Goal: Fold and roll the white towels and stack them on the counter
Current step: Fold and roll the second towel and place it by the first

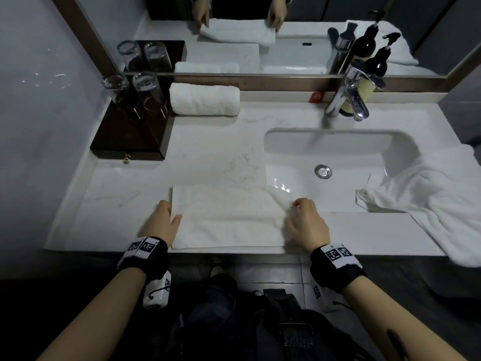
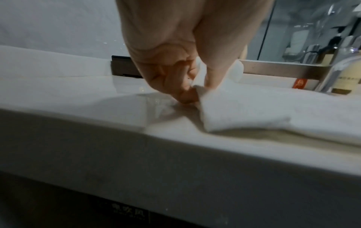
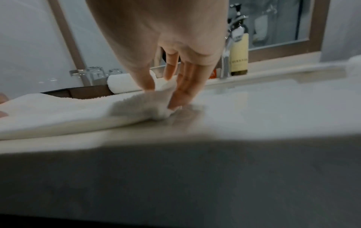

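Observation:
A folded white towel (image 1: 229, 220) lies flat at the front edge of the white counter (image 1: 125, 204). My left hand (image 1: 166, 220) pinches the towel's left edge (image 2: 199, 86) between thumb and fingers. My right hand (image 1: 302, 220) pinches the right edge (image 3: 162, 98), which reaches the sink's corner. A rolled white towel (image 1: 204, 102) lies at the back against the mirror frame. A loose white towel (image 1: 429, 194) is draped over the sink's right side and the counter's edge.
A dark wooden tray (image 1: 132, 136) with two upturned glasses (image 1: 130, 92) stands at the back left. The sink basin (image 1: 338, 157), a chrome faucet (image 1: 348, 97) and a soap bottle (image 3: 239, 55) are on the right. A mirror (image 1: 260, 35) runs along the back.

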### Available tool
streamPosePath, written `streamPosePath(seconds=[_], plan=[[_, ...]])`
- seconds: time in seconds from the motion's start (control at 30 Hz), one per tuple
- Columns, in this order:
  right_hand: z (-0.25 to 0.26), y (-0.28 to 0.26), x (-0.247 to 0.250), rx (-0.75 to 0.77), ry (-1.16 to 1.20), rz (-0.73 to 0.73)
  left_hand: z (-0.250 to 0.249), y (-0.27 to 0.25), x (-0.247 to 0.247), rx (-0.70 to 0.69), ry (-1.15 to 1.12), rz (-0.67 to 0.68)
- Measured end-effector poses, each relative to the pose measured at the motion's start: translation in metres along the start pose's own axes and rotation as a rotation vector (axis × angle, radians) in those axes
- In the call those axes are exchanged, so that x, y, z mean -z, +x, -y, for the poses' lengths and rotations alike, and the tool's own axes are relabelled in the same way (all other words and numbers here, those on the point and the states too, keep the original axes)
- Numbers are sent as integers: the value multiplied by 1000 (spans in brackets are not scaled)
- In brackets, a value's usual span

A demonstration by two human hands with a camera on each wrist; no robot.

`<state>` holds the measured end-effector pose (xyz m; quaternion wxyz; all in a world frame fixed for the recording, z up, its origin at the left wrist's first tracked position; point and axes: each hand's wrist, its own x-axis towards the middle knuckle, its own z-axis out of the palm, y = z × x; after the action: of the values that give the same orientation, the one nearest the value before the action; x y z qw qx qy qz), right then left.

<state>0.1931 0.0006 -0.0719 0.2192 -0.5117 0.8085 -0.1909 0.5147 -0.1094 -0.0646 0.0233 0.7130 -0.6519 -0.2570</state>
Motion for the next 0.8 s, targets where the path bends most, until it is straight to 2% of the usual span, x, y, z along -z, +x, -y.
streamPosePath(seconds=[0.1,0.2,0.27,0.33,0.43,0.5,0.6,0.73,0.8], plan=[[1,17,8,-139,-92,31,-5,11,6,31,-158,-21],[1,37,12,-243,-316,198,-12,27,11,25,-118,-17],[5,49,10,-306,-311,345,-18,37,12,-5,-31,21],[8,59,7,-348,-206,415,-24,46,12,-27,2,45],[11,71,10,-320,75,294,-30,53,12,-8,-124,26],[20,77,16,-275,178,181,-28,55,12,15,-211,-12],[45,96,22,-171,199,84,-18,57,17,77,-250,-72],[95,134,12,22,188,65,7,56,29,157,-177,-89],[117,150,4,86,161,55,17,53,37,145,-173,-105]])
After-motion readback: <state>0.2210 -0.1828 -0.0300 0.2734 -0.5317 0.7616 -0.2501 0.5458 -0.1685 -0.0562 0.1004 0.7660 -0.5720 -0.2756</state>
